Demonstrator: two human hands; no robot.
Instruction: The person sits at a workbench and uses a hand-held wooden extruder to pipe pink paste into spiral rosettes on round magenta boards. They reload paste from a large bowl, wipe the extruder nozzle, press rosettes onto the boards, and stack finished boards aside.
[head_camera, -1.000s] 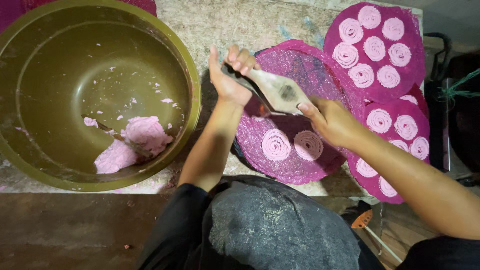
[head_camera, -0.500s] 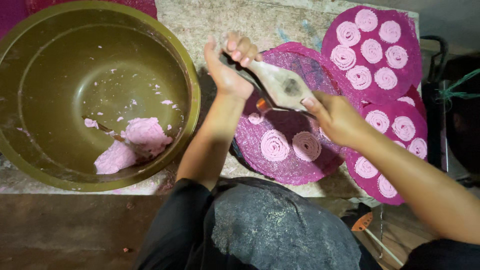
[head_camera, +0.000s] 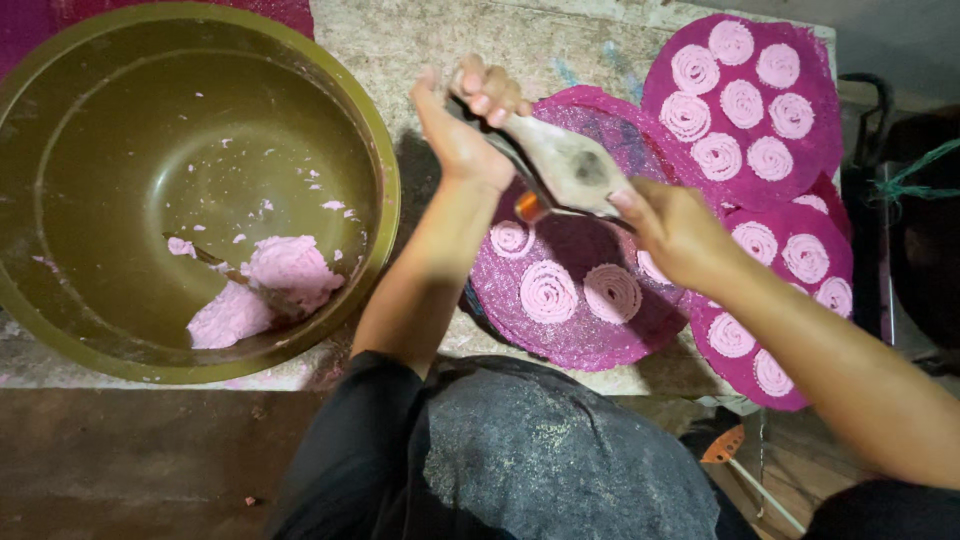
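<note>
Here the left hand (head_camera: 460, 130) and right hand (head_camera: 675, 225) both clamp a dough press (head_camera: 560, 165) above the near mat (head_camera: 580, 345), each grip closed on it. Three pink spirals (head_camera: 548, 290) lie at six o'clock below. Likely mid-squeeze; another coil needs a bare patch and steady pressure.

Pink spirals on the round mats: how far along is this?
Done: far mat holds seven spirals; right mats are filled too. In hand: both hands grip the press over the near mat, three spirals so far. Left: some dough in the bowl.
</note>
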